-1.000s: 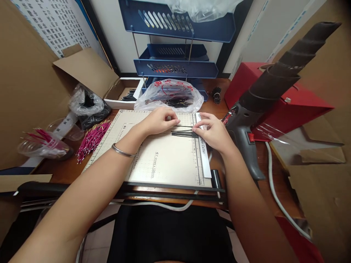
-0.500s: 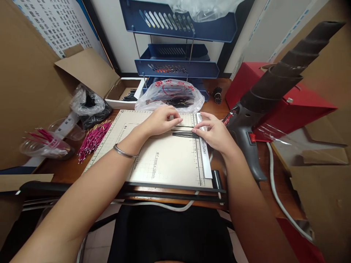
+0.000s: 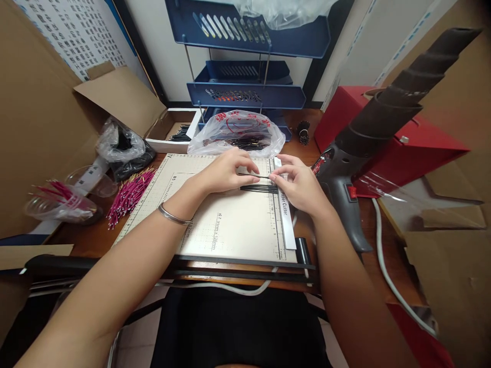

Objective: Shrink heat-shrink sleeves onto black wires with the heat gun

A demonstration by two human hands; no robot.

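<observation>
A thin black wire-like strand (image 3: 263,177) stretches between my two hands over the paper cutter (image 3: 199,220). My right hand (image 3: 297,185) pinches its right end between thumb and forefinger, beside the cutter's white edge strip (image 3: 288,220). The curled thumb and forefinger of my left hand (image 3: 226,171) close around its left part, though the exact contact is hard to see. Just below, several similar black strands (image 3: 259,189) lie side by side on the board, their right ends near the ruler line.
A plastic bag (image 3: 238,133) of dark strands lies behind the board. Pink strands (image 3: 130,197) are piled at its left, near a plastic cup (image 3: 63,207). On the right stand a heat gun (image 3: 349,158) and a red box (image 3: 418,153). Blue trays (image 3: 249,94) rise at the back.
My left thumb and fingers have come down around the strand, and the thumb has shifted slightly right. My right fingertips have moved up a little, from the lower strands to this one.
</observation>
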